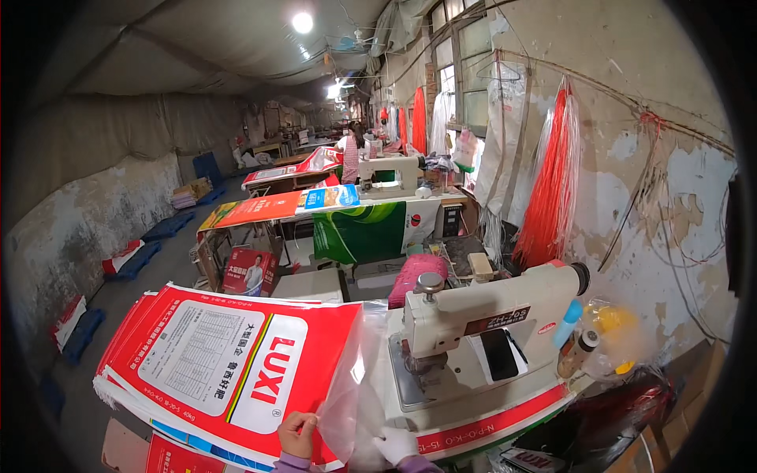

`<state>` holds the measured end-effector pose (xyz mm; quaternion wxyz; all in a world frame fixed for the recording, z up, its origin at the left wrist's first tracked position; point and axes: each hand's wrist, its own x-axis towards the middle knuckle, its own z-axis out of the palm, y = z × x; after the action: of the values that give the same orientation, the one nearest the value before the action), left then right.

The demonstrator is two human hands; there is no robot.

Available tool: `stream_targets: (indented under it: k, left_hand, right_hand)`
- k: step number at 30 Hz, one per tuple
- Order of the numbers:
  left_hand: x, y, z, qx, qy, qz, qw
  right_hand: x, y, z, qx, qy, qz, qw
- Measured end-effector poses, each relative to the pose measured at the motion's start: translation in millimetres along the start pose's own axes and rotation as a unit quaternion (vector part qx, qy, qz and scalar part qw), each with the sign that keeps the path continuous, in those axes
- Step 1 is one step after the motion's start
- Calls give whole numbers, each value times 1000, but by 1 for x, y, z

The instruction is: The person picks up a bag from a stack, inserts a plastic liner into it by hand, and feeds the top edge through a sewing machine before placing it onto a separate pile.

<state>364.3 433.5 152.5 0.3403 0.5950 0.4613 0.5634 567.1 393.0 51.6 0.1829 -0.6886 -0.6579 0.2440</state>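
- Clear plastic liner point(352, 394) sticks out of the mouth of the top red-and-white woven sack point(229, 370), at about six o'clock in the view; both hands work on it.
- Left hand point(297, 434), bare, has its fingers pinched together on the liner's edge where it meets the sack's lower corner.
- Right hand point(397, 445), in a white glove, is closed on the liner's lower right part, just beside the sewing machine's base.
- Red-and-white sacks lie in a flat stack point(126, 370) under the top one, spreading toward nine o'clock.
- Cream industrial sewing machine point(481, 327) stands at three o'clock from the hands, with a dark phone point(500, 354) leaning on its body.
- Small bottles point(576, 339) stand by the machine's right end.
- Red strands point(552, 189) hang in a bundle on the peeling wall at one o'clock.
- Further sewing tables point(347, 201) with printed sacks line the room toward twelve o'clock, where a person point(351, 150) works.
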Motion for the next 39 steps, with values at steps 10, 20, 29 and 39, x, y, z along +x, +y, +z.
stream_targets:
  k: [10, 20, 29, 39]
  left_hand:
    - [-24, -54, 12, -209, -71, -274, 936]
    - [1, -49, -40, 245, -344, -78, 903]
    - [-18, 2, -23, 73, -192, -116, 972]
    - [-83, 72, -104, 501, -441, 111, 736]
  right_hand:
    - [-36, -118, -25, 491, -6, 34, 870]
    - [-29, -84, -13, 455, -6, -167, 875]
    - [-31, -77, -16, 242, 34, -271, 931]
    - [-18, -132, 1, -209, -141, -316, 915]
